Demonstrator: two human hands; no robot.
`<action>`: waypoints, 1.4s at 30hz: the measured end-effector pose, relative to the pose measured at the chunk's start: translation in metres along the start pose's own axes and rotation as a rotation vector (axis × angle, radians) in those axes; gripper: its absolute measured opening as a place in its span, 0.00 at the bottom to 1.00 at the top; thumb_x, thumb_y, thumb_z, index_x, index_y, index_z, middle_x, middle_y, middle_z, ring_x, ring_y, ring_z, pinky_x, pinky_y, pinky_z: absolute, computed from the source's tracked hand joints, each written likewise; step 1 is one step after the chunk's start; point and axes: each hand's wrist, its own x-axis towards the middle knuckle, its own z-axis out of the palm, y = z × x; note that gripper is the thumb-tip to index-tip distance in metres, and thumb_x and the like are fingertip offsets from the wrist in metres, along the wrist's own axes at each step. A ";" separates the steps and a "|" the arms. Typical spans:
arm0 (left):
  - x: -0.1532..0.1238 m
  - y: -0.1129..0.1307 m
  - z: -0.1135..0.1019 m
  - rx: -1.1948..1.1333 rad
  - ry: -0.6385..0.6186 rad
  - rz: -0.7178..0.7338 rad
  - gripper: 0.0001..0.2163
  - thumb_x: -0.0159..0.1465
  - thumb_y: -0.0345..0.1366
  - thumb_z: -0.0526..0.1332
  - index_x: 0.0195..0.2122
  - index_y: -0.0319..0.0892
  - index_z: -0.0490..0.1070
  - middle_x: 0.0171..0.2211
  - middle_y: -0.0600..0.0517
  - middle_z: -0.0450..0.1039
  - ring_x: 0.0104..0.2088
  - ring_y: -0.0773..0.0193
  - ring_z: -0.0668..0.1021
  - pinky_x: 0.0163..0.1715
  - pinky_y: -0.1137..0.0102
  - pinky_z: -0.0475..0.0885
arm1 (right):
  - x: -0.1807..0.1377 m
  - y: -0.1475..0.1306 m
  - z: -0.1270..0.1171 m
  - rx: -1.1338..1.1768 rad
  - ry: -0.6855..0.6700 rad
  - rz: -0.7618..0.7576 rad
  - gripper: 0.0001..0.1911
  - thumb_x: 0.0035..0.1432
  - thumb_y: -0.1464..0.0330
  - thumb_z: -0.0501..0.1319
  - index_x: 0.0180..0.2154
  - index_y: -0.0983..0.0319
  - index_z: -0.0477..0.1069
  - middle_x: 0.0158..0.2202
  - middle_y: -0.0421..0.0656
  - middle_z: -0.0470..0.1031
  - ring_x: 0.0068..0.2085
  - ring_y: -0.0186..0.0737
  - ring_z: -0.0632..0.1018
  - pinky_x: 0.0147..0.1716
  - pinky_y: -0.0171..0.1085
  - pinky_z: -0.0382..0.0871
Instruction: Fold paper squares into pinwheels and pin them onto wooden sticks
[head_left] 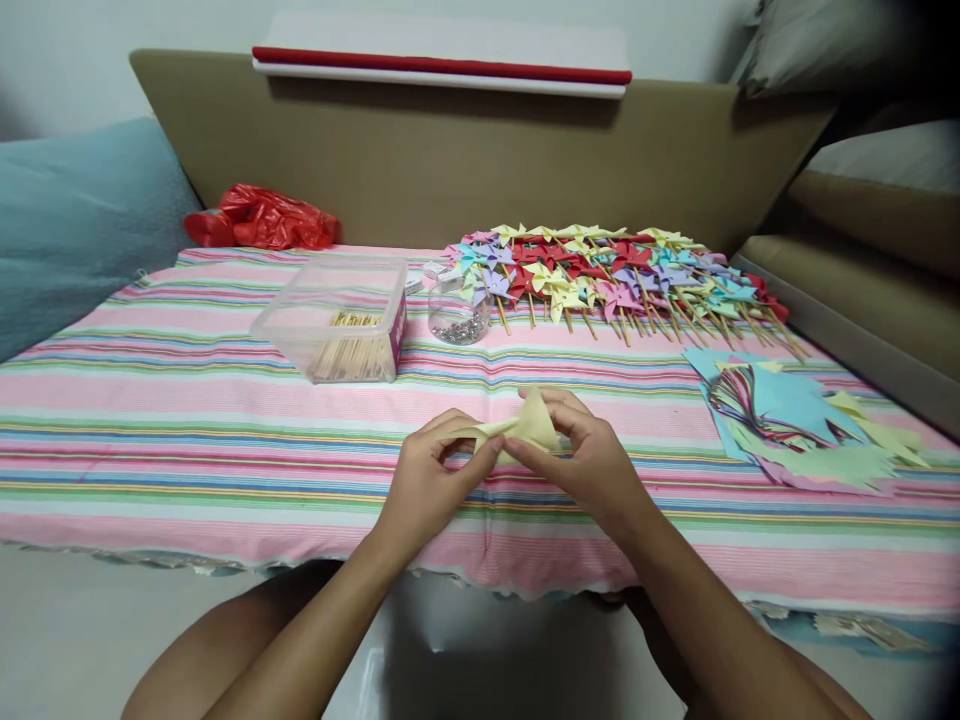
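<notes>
My left hand (431,470) and my right hand (585,455) meet over the near middle of a striped cloth (187,440). Both pinch a pale yellow folded piece of paper (529,425), with one corner sticking up between the thumbs. The fingers of each hand are curled tightly around the paper's edges. To the right lies a loose stack of cut coloured paper squares (795,425). Farther back, many finished paper pinwheels on wooden sticks (607,275) lie in overlapping rows.
A clear plastic box holding wooden sticks (337,320) stands left of centre, with a small clear jar of shiny pins (457,310) beside it. A red plastic bag (262,220) sits at the back left. A brown sofa (480,160) and blue cushion (75,230) border the surface.
</notes>
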 end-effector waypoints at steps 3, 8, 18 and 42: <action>0.003 0.001 -0.005 0.035 -0.077 0.050 0.07 0.64 0.37 0.66 0.30 0.44 0.80 0.30 0.50 0.74 0.33 0.61 0.76 0.33 0.69 0.68 | -0.001 -0.003 -0.003 -0.014 -0.066 -0.009 0.06 0.54 0.62 0.70 0.33 0.57 0.81 0.54 0.47 0.74 0.56 0.52 0.74 0.51 0.46 0.70; 0.003 -0.001 -0.007 0.068 -0.074 0.066 0.06 0.64 0.37 0.66 0.32 0.45 0.82 0.31 0.49 0.76 0.34 0.60 0.77 0.34 0.68 0.69 | -0.003 -0.005 0.000 -0.009 -0.072 0.001 0.05 0.55 0.63 0.68 0.33 0.57 0.81 0.52 0.47 0.76 0.52 0.51 0.76 0.49 0.47 0.70; 0.004 -0.008 0.004 -0.300 -0.014 -0.296 0.13 0.62 0.46 0.68 0.39 0.42 0.75 0.35 0.49 0.78 0.37 0.59 0.80 0.39 0.68 0.73 | 0.001 -0.009 0.023 0.806 0.261 0.421 0.15 0.48 0.59 0.73 0.37 0.58 0.78 0.40 0.43 0.83 0.44 0.49 0.81 0.43 0.45 0.76; -0.004 -0.011 0.031 -0.698 0.298 -0.450 0.12 0.55 0.42 0.74 0.33 0.37 0.81 0.28 0.51 0.77 0.31 0.65 0.77 0.35 0.71 0.73 | -0.015 -0.011 0.063 0.952 0.253 0.458 0.17 0.53 0.61 0.70 0.43 0.57 0.72 0.41 0.40 0.80 0.43 0.43 0.80 0.46 0.42 0.74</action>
